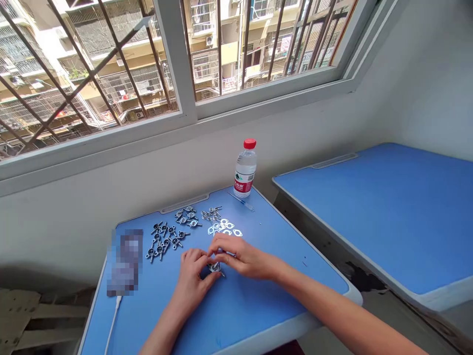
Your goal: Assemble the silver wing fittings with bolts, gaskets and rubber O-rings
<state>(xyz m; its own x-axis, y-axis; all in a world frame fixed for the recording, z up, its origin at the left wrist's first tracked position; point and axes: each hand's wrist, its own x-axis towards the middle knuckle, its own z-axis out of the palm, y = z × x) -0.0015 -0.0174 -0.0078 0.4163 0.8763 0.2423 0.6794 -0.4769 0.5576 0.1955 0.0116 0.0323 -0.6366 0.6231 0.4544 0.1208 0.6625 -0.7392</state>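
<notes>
Pinching small metal part (215, 266) between left hand (192, 276) and right hand (240, 256), both gripping it; lying just ahead: washers (224, 228), nearer right.

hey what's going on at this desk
A person sits at a blue desk by a window, both hands together over one small metal part. The left hand pinches it from below and the right hand works on it from above. Behind the hands lie groups of similar dark metal pieces and flat silver plates. A water bottle stands at the desk's far edge.
</notes>
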